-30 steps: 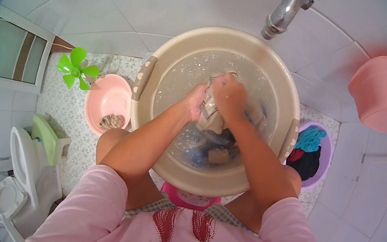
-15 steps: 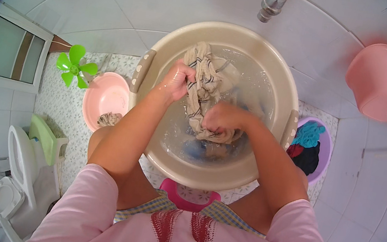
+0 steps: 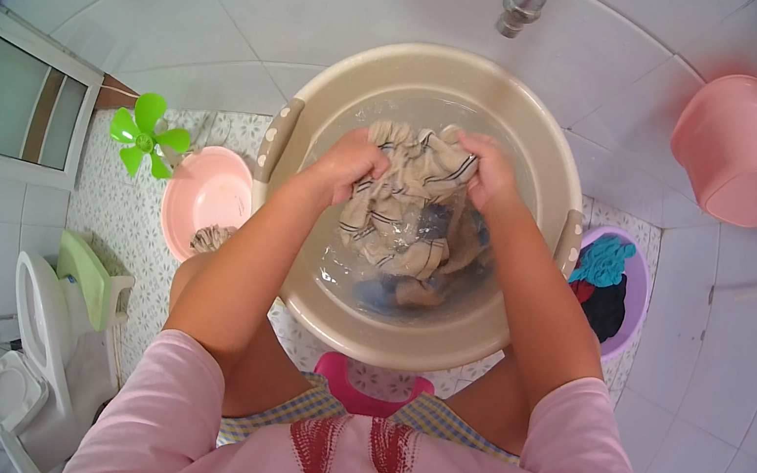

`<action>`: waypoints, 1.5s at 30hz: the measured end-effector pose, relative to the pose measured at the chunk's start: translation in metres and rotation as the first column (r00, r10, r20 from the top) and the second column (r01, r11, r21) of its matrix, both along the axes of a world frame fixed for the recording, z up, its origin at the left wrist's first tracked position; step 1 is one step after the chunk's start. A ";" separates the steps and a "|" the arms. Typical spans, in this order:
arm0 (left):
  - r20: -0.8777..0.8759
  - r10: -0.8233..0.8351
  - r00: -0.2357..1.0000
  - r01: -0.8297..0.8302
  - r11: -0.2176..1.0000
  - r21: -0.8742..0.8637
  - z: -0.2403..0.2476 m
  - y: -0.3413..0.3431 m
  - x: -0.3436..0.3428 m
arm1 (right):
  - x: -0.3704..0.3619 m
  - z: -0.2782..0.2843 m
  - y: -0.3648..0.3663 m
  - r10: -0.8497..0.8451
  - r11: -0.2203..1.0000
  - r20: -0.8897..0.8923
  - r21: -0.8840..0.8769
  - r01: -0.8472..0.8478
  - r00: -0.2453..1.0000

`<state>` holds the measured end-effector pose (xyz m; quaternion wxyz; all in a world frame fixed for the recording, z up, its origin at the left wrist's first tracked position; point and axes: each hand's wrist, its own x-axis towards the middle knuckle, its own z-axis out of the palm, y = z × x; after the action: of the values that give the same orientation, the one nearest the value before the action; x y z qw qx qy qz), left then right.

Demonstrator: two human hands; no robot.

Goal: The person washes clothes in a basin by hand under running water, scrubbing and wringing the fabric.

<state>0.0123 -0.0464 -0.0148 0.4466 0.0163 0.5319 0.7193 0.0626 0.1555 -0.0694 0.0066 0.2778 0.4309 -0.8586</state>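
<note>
A large beige basin (image 3: 382, 341) of water stands in front of me. In it, a wet beige garment with dark stripes (image 3: 400, 225) hangs spread between my hands, its lower part in the water. My left hand (image 3: 354, 161) is closed on its upper left edge. The upper right edge is gripped by my right hand (image 3: 486, 171), thumb and fingers pinched on the cloth. Under and beside the garment, blue cloth (image 3: 379, 294) lies in the water, partly hidden.
A small pink basin (image 3: 199, 183) with crumpled cloth sits on the left, by a green fan (image 3: 146, 140). At right is a purple basin (image 3: 624, 345) of clothes. A pink bucket (image 3: 739, 145) hangs on the wall; a metal tap (image 3: 526, 2) juts out above. A toilet (image 3: 41, 307) stands lower left.
My right hand has moved up from the garment's lower end to its upper right edge. The garment, bunched lengthwise before, is now spread wider between both hands. My left hand has shifted slightly down.
</note>
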 end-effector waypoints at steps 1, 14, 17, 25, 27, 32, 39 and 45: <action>-0.174 -0.062 0.983 0.012 0.961 -0.276 -0.012 0.000 -0.001 | -0.001 -0.003 0.005 -0.150 0.985 -0.034 0.080 0.152 0.988; -0.575 -0.464 0.674 -0.103 0.711 -0.695 -0.062 0.001 0.010 | 0.005 -0.028 -0.013 0.273 -0.390 0.422 0.870 -0.302 0.864; -0.560 -0.342 0.755 -0.185 0.708 -0.681 -0.048 0.000 0.005 | -0.003 -0.020 -0.010 0.156 -0.133 0.578 0.816 -0.563 0.801; -0.067 0.314 0.947 -0.320 0.940 -0.119 -0.052 0.039 0.009 | 0.001 -0.045 -0.049 0.077 0.364 -0.067 0.931 0.035 0.995; 0.333 0.209 0.919 -0.196 0.978 -0.073 -0.055 0.039 -0.002 | 0.006 0.002 -0.072 0.116 0.360 -0.052 0.933 0.006 0.992; 0.222 0.323 0.920 -0.344 0.937 0.064 -0.052 0.046 0.000 | 0.016 0.057 -0.097 0.144 0.390 -0.069 0.921 0.008 0.987; 0.126 0.214 0.969 -0.213 0.977 -0.020 -0.034 0.050 0.024 | -0.013 0.027 -0.041 0.021 0.110 0.016 0.994 -0.018 1.000; -0.559 -0.139 0.817 -0.091 0.927 -0.363 -0.045 0.044 0.011 | -0.020 -0.025 -0.005 -0.114 -0.116 0.034 0.992 -0.047 0.993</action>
<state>0.0231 -0.0028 -0.0593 0.2687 0.1542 0.7684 0.5600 0.0426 0.1505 -0.0941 -0.2013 0.2463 0.9191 -0.2324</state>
